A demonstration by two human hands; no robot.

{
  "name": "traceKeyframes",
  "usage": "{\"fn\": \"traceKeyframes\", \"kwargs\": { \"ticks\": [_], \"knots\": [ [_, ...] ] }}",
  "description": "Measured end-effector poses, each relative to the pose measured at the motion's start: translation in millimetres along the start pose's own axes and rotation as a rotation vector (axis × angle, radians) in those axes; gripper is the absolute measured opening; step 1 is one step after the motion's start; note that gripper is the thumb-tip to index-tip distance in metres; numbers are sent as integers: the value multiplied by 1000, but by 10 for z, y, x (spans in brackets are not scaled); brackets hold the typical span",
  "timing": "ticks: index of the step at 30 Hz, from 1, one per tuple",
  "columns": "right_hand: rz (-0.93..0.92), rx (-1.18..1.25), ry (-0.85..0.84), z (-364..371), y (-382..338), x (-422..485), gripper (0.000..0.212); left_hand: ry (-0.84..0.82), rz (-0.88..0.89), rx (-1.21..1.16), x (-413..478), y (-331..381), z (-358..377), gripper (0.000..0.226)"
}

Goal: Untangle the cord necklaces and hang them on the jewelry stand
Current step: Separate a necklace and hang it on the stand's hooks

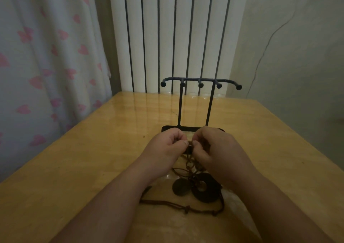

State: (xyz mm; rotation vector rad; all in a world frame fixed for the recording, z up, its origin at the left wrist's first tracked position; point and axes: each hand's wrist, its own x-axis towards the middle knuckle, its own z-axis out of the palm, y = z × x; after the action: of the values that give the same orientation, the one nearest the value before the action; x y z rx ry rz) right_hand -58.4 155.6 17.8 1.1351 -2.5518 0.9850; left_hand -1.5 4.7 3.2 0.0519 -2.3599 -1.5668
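Note:
A tangle of brown cord necklaces [189,170] hangs between my hands, just above the wooden table [93,159]. My left hand [165,147] and my right hand [214,149] both pinch the cords at the top of the tangle, thumbs nearly touching. Two dark pendants rest on the table below: a solid disc [181,188] and a ring-shaped one [204,188]. A loose stretch of cord [176,204] trails toward me. The black metal jewelry stand [201,83] rises right behind my hands, its hooks bare and its base partly hidden by my fingers.
A white ribbed radiator [176,34] stands behind the table's far edge. A curtain with pink hearts [46,66] hangs to the left, and a pale wall [297,56] is on the right. A tiny speck [144,136] lies on the tabletop left of the stand.

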Motion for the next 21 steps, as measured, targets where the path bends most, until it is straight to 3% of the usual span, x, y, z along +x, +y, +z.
{"fn": "traceKeyframes", "kwargs": {
  "ticks": [9,21],
  "knots": [
    [24,129,21,97,55,-3,5,13,-62,-87,-13,33,-7,19],
    [43,193,-11,86,77,-4,6,-14,-2,-93,-15,5,-47,20]
  ]
}}
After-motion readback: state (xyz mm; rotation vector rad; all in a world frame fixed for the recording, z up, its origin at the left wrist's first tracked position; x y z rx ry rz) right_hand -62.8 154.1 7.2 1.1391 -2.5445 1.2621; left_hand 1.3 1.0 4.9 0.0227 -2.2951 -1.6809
